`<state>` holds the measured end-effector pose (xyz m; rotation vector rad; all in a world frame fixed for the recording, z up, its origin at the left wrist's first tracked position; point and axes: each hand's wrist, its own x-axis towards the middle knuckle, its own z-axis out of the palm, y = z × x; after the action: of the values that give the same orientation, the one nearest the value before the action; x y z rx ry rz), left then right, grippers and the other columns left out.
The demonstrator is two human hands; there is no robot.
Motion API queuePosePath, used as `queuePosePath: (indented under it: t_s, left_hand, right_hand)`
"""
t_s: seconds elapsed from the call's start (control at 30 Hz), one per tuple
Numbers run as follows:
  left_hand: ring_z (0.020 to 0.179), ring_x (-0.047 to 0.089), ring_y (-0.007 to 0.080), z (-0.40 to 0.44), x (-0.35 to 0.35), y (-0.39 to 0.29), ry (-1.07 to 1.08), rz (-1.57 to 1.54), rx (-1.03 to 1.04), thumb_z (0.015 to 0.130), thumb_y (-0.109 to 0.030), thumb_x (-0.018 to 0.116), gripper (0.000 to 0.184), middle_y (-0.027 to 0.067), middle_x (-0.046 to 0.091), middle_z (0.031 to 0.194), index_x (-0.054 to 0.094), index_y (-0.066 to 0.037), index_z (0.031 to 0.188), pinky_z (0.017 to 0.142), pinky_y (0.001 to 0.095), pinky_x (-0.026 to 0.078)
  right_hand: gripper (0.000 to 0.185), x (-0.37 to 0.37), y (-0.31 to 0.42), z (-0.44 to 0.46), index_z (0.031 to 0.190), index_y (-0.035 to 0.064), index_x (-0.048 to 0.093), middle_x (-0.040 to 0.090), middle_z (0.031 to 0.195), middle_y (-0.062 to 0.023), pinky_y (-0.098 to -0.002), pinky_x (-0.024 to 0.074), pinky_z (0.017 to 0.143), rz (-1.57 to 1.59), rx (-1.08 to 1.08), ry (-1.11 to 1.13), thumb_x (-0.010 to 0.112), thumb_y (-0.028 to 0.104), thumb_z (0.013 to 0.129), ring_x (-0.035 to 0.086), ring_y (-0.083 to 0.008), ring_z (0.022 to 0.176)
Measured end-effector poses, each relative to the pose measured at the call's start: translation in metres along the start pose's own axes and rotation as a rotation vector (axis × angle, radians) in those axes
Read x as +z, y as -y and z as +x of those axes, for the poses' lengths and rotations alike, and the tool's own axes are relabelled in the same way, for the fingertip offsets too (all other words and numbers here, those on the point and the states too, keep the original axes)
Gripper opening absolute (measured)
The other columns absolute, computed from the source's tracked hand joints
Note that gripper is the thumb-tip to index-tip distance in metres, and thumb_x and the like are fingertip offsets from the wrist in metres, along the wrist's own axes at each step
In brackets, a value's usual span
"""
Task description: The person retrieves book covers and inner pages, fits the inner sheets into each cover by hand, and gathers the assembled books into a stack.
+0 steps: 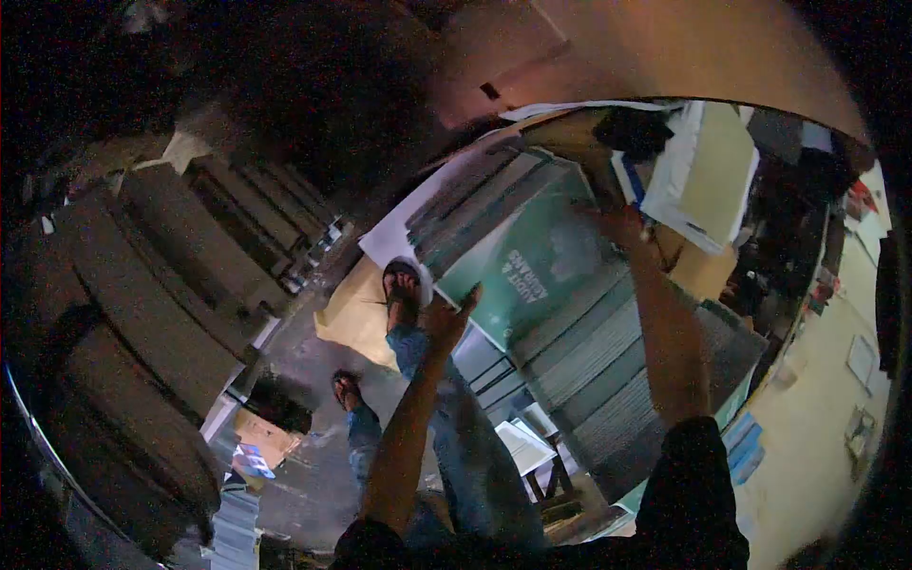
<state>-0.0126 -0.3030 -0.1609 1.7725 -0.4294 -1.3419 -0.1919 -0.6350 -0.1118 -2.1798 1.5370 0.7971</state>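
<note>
A crumpled sheet of tan paper (356,309) lies on the grey floor (299,503), and to its left stand tall, dim brown stacks (157,294). Nearer the viewer than the tan paper, on its left, are a dark bundle (278,404) and a piece of cardboard (264,434) with a colourful leaflet (254,462). Well to its right are a white-edged bundle (714,161), blue packets (745,448) and a pale wall (793,427).
</note>
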Motion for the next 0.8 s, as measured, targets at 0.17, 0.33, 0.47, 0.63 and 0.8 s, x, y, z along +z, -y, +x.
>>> queuePosePath:
  t_s: [0.17,0.33,0.47,0.63,0.8]
  left_hand:
    - [0.126,0.052,0.0306,-0.005,-0.008,-0.027,-0.223,0.524,0.116,0.085,-0.046,0.072,0.073,0.0228,0.053,0.135,0.049,0.002,0.135,0.091,0.042,0.052]
    - [0.115,0.056,0.035,0.016,-0.018,0.017,-0.416,0.619,0.326,0.081,-0.039,0.076,0.064,0.0205,0.062,0.118,0.055,0.003,0.125,0.102,0.0484,0.041]
    - [0.119,0.053,0.0403,0.023,-0.034,-0.006,0.007,0.395,0.2,0.085,-0.047,0.071,0.072,0.0232,0.058,0.131,0.051,-0.002,0.138,0.102,0.0506,0.035]
    - [0.11,0.057,0.0394,0.03,-0.037,0.01,0.027,0.424,0.175,0.086,-0.043,0.07,0.064,0.0245,0.062,0.124,0.056,-0.002,0.133,0.095,0.0495,0.04]
    - [0.123,0.051,0.0405,0.032,-0.028,0.04,0.065,0.336,0.11,0.087,-0.047,0.069,0.076,0.0268,0.055,0.132,0.046,0.001,0.14,0.105,0.0501,0.036]
  right_hand:
    - [0.08,-0.004,0.01,-0.008,0.125,-0.0036,0.055,0.054,0.125,-0.0247,-0.0477,0.0438,0.098,0.047,-0.013,0.005,0.066,0.055,0.073,0.054,-0.0401,0.111]
    - [0.078,-0.008,0.009,-0.015,0.127,-0.0038,0.053,0.051,0.128,-0.0254,-0.048,0.0428,0.099,0.088,-0.026,-0.001,0.066,0.051,0.073,0.052,-0.0414,0.114]
    - [0.077,-0.009,0.008,-0.019,0.129,-0.004,0.051,0.049,0.13,-0.026,-0.0483,0.0419,0.1,0.115,-0.046,-0.007,0.066,0.048,0.074,0.051,-0.0424,0.116]
    - [0.076,-0.012,0.015,-0.014,0.131,-0.0043,0.048,0.046,0.133,-0.0267,-0.0486,0.0409,0.102,0.139,-0.068,-0.027,0.066,0.044,0.075,0.049,-0.0437,0.118]
    - [0.075,-0.009,0.02,-0.017,0.133,-0.0045,0.046,0.043,0.135,-0.0274,-0.049,0.0398,0.103,0.166,-0.085,-0.029,0.066,0.04,0.076,0.047,-0.045,0.12]
